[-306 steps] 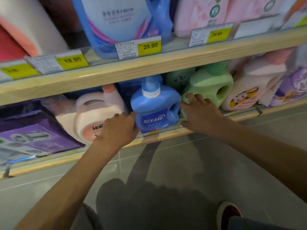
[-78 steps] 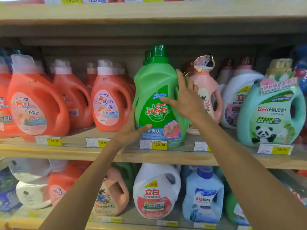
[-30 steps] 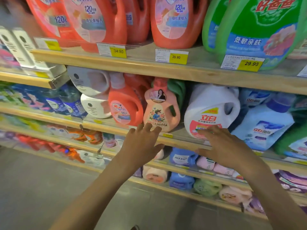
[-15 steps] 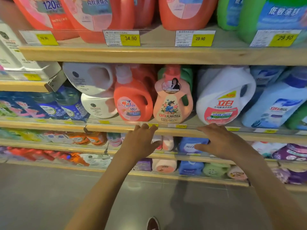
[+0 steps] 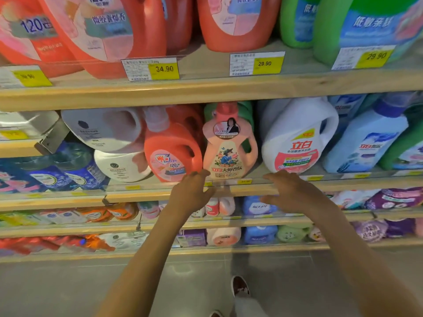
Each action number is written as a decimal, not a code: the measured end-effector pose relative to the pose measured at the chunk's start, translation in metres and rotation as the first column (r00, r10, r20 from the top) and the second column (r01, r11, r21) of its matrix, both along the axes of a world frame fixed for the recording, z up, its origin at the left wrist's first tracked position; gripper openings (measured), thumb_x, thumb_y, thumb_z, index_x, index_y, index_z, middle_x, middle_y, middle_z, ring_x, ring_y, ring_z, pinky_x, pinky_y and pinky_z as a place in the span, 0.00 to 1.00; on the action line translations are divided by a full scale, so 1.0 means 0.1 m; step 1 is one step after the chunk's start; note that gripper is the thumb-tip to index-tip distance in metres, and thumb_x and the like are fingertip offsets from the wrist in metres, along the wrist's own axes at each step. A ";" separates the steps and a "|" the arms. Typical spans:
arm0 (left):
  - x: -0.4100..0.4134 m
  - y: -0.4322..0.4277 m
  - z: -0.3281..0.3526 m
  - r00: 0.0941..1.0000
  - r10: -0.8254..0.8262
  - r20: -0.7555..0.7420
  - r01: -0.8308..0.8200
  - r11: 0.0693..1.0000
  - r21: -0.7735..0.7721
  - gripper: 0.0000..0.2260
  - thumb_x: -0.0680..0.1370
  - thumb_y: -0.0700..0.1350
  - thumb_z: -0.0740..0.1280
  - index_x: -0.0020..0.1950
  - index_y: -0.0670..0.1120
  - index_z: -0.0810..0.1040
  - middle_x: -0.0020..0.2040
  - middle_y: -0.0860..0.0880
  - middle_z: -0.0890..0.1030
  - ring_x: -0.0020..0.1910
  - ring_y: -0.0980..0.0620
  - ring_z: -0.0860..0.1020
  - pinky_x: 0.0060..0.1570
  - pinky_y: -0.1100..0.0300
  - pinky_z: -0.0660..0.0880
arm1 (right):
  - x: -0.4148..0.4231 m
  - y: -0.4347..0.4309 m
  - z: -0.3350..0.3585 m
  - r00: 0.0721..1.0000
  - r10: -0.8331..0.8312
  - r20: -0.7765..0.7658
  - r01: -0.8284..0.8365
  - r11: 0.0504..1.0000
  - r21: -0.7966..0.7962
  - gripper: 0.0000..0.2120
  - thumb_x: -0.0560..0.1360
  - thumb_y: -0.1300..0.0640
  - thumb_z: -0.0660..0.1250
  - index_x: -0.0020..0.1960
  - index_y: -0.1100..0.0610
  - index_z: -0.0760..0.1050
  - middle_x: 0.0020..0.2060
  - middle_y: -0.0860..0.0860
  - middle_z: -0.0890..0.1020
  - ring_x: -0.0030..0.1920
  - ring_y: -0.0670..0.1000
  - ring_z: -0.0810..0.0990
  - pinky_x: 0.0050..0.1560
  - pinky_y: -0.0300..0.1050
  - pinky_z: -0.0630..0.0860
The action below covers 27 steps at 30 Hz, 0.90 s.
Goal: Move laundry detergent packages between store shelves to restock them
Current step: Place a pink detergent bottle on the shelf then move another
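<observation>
A peach-pink detergent bottle (image 5: 229,145) stands upright at the front of the middle shelf (image 5: 137,196), between an orange bottle (image 5: 171,152) and a white jug (image 5: 297,138). My left hand (image 5: 191,193) hovers just below its left base with fingers spread, its fingertips close to the bottle. My right hand (image 5: 290,191) is at the shelf edge to the bottle's lower right, fingers relaxed and holding nothing.
Large orange jugs (image 5: 96,30) and green bottles (image 5: 357,26) fill the upper shelf (image 5: 206,90) close overhead. White jugs (image 5: 107,131) lie tilted at the left. A light blue bottle (image 5: 366,143) stands to the right. Lower shelves hold small packs above grey floor (image 5: 68,289).
Both hands have risen slightly and closed in on the peach-pink bottle at the middle shelf's front edge. The view has moved closer to the shelves.
</observation>
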<state>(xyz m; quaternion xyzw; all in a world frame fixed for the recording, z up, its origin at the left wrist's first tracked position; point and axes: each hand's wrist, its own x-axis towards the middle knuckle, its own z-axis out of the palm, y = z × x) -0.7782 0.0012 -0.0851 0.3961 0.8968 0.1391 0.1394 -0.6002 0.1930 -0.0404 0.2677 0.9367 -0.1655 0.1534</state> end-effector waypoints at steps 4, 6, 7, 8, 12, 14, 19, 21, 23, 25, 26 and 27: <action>-0.16 0.20 -0.08 0.995 0.078 0.054 -0.086 0.984 0.154 0.25 0.81 0.51 0.66 0.76 0.46 0.66 0.66 0.41 0.77 0.65 0.40 0.75 0.56 0.47 0.75 | -0.26 0.18 0.01 0.995 0.003 -0.100 -0.001 1.000 0.025 0.33 0.76 0.41 0.67 0.76 0.52 0.63 0.65 0.57 0.72 0.67 0.59 0.69 0.63 0.56 0.71; -0.22 0.31 -0.11 0.985 0.123 0.118 -0.149 0.956 0.253 0.24 0.80 0.47 0.68 0.74 0.45 0.67 0.65 0.41 0.78 0.66 0.41 0.74 0.55 0.51 0.74 | -0.40 0.27 0.02 0.988 0.013 -0.157 -0.006 0.999 0.047 0.32 0.75 0.41 0.68 0.74 0.52 0.65 0.59 0.57 0.74 0.62 0.60 0.72 0.58 0.56 0.74; -0.27 0.36 -0.16 0.977 0.144 0.156 -0.186 0.937 0.295 0.23 0.80 0.46 0.69 0.73 0.45 0.69 0.64 0.41 0.78 0.65 0.42 0.74 0.55 0.53 0.73 | -0.47 0.31 0.02 0.983 0.020 -0.184 -0.011 0.999 0.051 0.32 0.74 0.41 0.68 0.74 0.50 0.65 0.58 0.57 0.75 0.60 0.61 0.73 0.56 0.56 0.74; -0.31 0.41 -0.20 0.967 0.168 0.191 -0.222 0.925 0.310 0.23 0.79 0.47 0.69 0.72 0.45 0.70 0.64 0.43 0.79 0.65 0.44 0.75 0.56 0.54 0.73 | -0.54 0.35 0.02 0.976 0.030 -0.214 -0.019 0.998 0.054 0.32 0.74 0.41 0.68 0.74 0.48 0.64 0.57 0.57 0.75 0.60 0.61 0.74 0.55 0.56 0.75; -0.46 0.59 -0.46 0.914 0.202 0.351 -0.334 0.868 0.368 0.29 0.72 0.50 0.73 0.72 0.49 0.70 0.62 0.50 0.79 0.61 0.49 0.79 0.59 0.50 0.79 | -0.82 0.47 0.04 0.960 0.004 -0.280 0.002 1.000 0.023 0.28 0.76 0.44 0.67 0.73 0.49 0.63 0.62 0.57 0.73 0.63 0.62 0.72 0.58 0.57 0.74; -0.46 0.69 -0.54 0.912 0.204 0.356 -0.351 0.838 0.419 0.30 0.73 0.43 0.75 0.73 0.45 0.69 0.62 0.50 0.76 0.61 0.51 0.76 0.57 0.60 0.76 | -0.93 0.51 0.01 0.962 0.002 -0.272 0.006 1.000 0.026 0.27 0.78 0.44 0.65 0.72 0.53 0.64 0.63 0.58 0.72 0.65 0.61 0.71 0.58 0.56 0.75; -0.47 0.86 -0.71 0.927 0.263 0.266 -0.359 0.829 0.430 0.42 0.71 0.50 0.78 0.79 0.45 0.60 0.66 0.45 0.71 0.66 0.47 0.66 0.63 0.52 0.70 | -1.12 0.66 -0.17 0.937 -0.032 -0.348 0.032 0.999 -0.004 0.33 0.77 0.41 0.64 0.75 0.55 0.59 0.65 0.59 0.72 0.65 0.62 0.73 0.57 0.58 0.76; -0.49 0.90 -0.75 0.936 0.263 0.235 -0.342 0.841 0.419 0.42 0.70 0.50 0.79 0.78 0.44 0.61 0.61 0.46 0.69 0.62 0.47 0.65 0.61 0.51 0.71 | -1.19 0.71 -0.25 0.928 -0.028 -0.372 0.017 0.999 -0.033 0.37 0.75 0.40 0.66 0.77 0.52 0.54 0.67 0.59 0.70 0.65 0.63 0.73 0.58 0.58 0.76; -0.50 0.94 -0.76 0.943 0.268 0.199 -0.330 0.838 0.434 0.37 0.69 0.47 0.79 0.74 0.44 0.65 0.56 0.47 0.68 0.59 0.48 0.64 0.56 0.54 0.71 | -1.25 0.74 -0.32 0.922 -0.026 -0.385 -0.002 0.998 -0.070 0.43 0.74 0.41 0.69 0.79 0.49 0.48 0.69 0.59 0.68 0.67 0.63 0.72 0.60 0.59 0.75; -0.50 0.97 -0.78 0.944 0.268 0.192 -0.328 0.825 0.461 0.36 0.68 0.47 0.79 0.72 0.43 0.66 0.57 0.45 0.70 0.58 0.49 0.64 0.51 0.59 0.68 | -1.27 0.75 -0.40 0.913 -0.026 -0.406 -0.014 0.995 -0.096 0.50 0.72 0.44 0.73 0.80 0.48 0.43 0.70 0.59 0.67 0.67 0.63 0.71 0.62 0.59 0.74; -0.49 0.99 -0.81 0.947 0.255 0.196 -0.320 0.816 0.482 0.36 0.68 0.47 0.78 0.70 0.42 0.67 0.59 0.44 0.71 0.58 0.51 0.64 0.50 0.60 0.67 | -1.27 0.76 -0.43 0.905 -0.031 -0.424 -0.014 0.995 -0.103 0.52 0.70 0.45 0.75 0.80 0.48 0.42 0.70 0.60 0.67 0.67 0.63 0.71 0.63 0.59 0.73; -0.48 1.00 -0.85 0.946 0.237 0.219 -0.317 0.808 0.497 0.35 0.67 0.47 0.78 0.69 0.41 0.67 0.60 0.43 0.71 0.58 0.53 0.64 0.51 0.59 0.68 | -1.27 0.77 -0.47 0.898 -0.038 -0.439 -0.010 0.994 -0.107 0.55 0.69 0.45 0.77 0.80 0.47 0.41 0.69 0.60 0.68 0.67 0.63 0.72 0.63 0.59 0.73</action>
